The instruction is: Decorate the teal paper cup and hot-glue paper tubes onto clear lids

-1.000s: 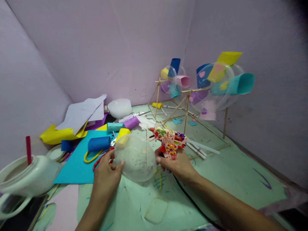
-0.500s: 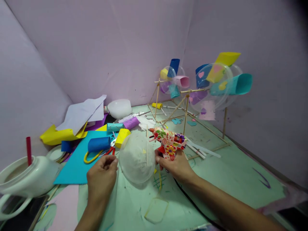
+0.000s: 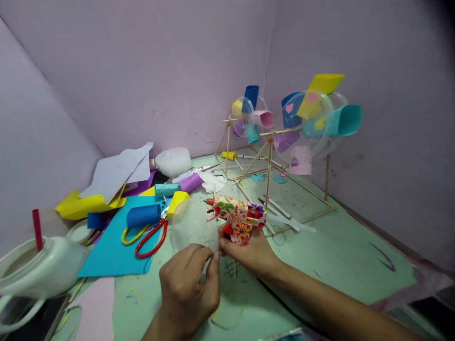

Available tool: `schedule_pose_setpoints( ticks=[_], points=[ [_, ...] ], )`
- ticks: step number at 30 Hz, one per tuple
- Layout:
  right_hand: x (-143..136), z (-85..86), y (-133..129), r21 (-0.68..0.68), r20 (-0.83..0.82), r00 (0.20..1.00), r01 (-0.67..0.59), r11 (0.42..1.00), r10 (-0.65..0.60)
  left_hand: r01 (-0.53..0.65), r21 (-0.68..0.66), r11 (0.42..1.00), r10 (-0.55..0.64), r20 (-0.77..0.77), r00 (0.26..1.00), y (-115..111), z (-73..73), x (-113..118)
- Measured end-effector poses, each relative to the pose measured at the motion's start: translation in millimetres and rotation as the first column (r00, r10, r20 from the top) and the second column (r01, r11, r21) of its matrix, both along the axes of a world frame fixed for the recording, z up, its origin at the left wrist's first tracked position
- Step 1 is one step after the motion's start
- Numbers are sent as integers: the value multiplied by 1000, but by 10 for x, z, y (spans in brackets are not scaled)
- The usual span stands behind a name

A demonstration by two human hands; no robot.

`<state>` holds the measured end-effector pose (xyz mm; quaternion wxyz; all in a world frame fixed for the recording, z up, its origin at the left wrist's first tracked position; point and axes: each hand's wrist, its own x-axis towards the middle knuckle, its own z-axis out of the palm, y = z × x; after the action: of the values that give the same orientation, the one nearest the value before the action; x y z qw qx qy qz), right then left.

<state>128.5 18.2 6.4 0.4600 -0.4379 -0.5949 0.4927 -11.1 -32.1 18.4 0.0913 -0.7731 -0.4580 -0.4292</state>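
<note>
Head camera looks forward, down over the table (image 3: pixel 341 255).

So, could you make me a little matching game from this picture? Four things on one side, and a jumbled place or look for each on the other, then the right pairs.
Things
1. glue gun
2. scissors
3. white pot
4. white bottle

Places and looks
A. lying on its side near the back wall
B. with a red stick poking out of its open top
C. gripped in the person's right hand
D. with one red and one yellow handle loop

Right pairs: 1-C, 2-D, 3-B, 4-A
</note>
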Motion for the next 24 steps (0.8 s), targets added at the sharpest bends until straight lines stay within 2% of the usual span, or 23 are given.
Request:
schedule_pose_setpoints(
  ticks=[4, 12, 14, 16, 18, 20, 24],
  points=[
    [3, -5, 19, -14, -19, 999, -34, 999, 34, 14, 11, 1000, -14, 24, 1000, -5, 50, 7],
    [20, 106, 40, -89, -88, 994, -74, 993, 66, -51, 40, 998, 49, 38, 998, -7, 133, -131],
    [6, 119, 33, -104, -105, 993, -68, 992, 57, -84, 83, 993, 86, -29, 996, -5, 121, -154],
    [-13, 120, 26, -107, -112, 992, -61, 992, 49, -146, 188, 971, 176, -151, 973, -7, 101, -164],
    [-29, 114, 23, -97, -118, 992, -53, 994, 41, -229, 302, 925, 311, -261, 914, -11, 78, -166],
    [-39, 106, 26, -86, -130, 991, -39, 996, 27, -281, 345, 895, 395, -323, 860, -13, 59, -162],
    [-48, 95, 42, -90, -169, 984, -75, 993, 59, -254, 291, 922, 358, -393, 847, -1, 35, -145]
  ],
)
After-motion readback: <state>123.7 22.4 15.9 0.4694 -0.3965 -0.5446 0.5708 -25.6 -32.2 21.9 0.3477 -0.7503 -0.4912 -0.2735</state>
